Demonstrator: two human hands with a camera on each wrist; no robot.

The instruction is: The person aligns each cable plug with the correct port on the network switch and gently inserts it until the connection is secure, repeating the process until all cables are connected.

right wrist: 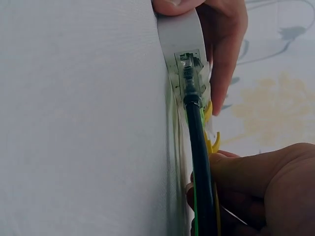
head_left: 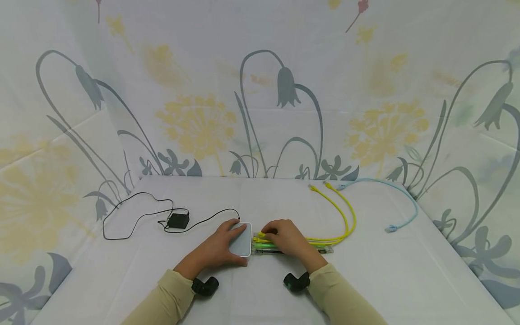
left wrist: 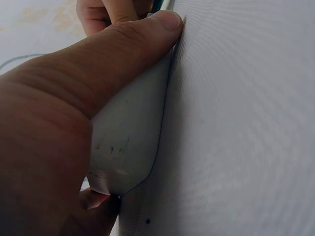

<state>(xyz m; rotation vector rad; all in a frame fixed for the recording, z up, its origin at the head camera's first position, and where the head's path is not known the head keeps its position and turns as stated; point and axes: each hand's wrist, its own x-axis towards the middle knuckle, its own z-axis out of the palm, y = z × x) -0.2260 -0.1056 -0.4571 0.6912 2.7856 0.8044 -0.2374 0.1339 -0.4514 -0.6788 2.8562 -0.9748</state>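
My left hand (head_left: 217, 246) grips a small white box with a grey top (head_left: 240, 243), likely a network switch, thumb along its near side and fingers on the far side. My right hand (head_left: 289, 237) pinches a yellow network cable (head_left: 346, 232) close to its plug, just right of the box. A second yellow cable runs beside it. Nearer me lie a green network cable (head_left: 263, 246) and a black network cable (head_left: 270, 252). In the right wrist view, the black cable's clear plug (right wrist: 189, 73) sits at a port on the box's side. My right fingers partly hide the yellow plug.
A black power adapter (head_left: 178, 220) lies to the left, its thin black cord (head_left: 122, 238) looped on the white cloth and running to the box's far side. A light-blue network cable (head_left: 412, 201) curves at the back right. A flower-patterned curtain (head_left: 260, 126) stands behind.
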